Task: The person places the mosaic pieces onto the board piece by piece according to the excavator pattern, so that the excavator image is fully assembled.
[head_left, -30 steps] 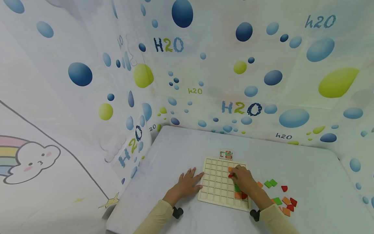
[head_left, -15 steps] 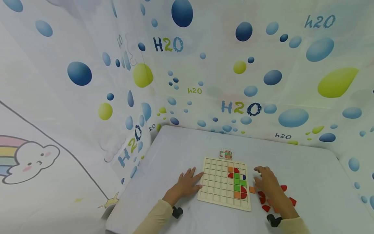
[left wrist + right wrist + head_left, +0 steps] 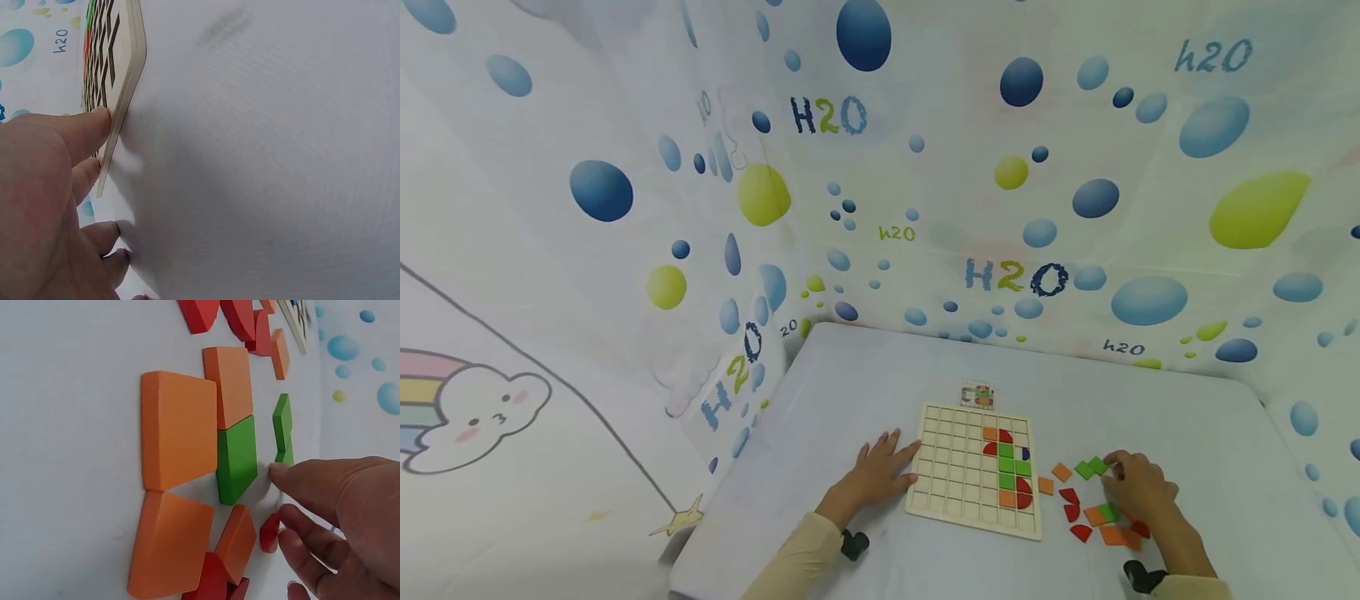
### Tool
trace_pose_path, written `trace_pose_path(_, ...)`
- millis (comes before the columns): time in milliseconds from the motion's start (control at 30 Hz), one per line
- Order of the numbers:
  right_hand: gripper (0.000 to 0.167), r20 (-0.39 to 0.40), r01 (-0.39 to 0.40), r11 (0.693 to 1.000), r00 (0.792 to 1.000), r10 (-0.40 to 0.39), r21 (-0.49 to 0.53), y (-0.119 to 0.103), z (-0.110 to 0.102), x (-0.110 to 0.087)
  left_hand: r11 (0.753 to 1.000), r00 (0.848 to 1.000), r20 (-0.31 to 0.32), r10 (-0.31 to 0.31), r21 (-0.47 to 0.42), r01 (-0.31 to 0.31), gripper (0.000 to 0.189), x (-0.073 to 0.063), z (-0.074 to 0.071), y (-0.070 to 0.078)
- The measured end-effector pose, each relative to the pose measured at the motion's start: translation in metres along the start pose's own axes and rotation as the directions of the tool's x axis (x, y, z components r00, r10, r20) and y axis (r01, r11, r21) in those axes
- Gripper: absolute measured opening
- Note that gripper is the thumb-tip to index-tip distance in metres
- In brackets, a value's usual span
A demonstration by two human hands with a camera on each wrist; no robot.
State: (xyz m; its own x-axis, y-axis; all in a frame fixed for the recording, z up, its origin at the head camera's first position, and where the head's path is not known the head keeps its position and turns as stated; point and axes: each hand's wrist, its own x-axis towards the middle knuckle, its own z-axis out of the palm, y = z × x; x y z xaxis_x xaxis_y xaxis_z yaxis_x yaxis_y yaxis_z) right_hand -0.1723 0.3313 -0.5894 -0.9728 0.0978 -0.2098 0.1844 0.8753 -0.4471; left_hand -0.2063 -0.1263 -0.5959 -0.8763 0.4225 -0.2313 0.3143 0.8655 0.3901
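In the head view, my left hand (image 3: 874, 482) rests with fingers spread at the left edge of a wooden grid board (image 3: 951, 475). The left wrist view shows its thumb (image 3: 94, 128) against the board's rim. My right hand (image 3: 1141, 485) is over the loose tiles right of the board, its fingertips beside a green square tile (image 3: 1098, 466). Seen from the right wrist, thumb and fingers are apart, with the thumb (image 3: 300, 475) partly covering that green tile and a red piece (image 3: 270, 532) near the fingers. Whether the fingertips touch the tile is unclear.
Orange, red, green and blue pieces sit in the board's right-hand columns. A small pattern card (image 3: 977, 394) lies behind the board. Loose orange tiles (image 3: 1112, 535), red rounded pieces (image 3: 1081, 532) and another green tile (image 3: 1109, 512) are scattered on the white table (image 3: 865, 375).
My right hand has left the board and moved right to the loose green tiles. A blue-and-white piece now shows in the board's right column. My left hand has stayed put.
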Motion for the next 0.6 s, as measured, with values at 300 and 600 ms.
trace_pose_path(300,0.034,-0.038,0.017,0.999,0.999,-0.016,0.028,-0.005,0.007,0.003,1.000,1.000,0.004,-0.002,0.021,0.002,0.063,0.000,0.002,0.001)
trace_pose_path(600,0.036,-0.114,-0.007,0.998,0.993,0.015,0.070,-0.002,0.013,0.015,1.000,1.000,-0.004,0.001,0.001,-0.001,0.063,-0.002,-0.001,0.001)
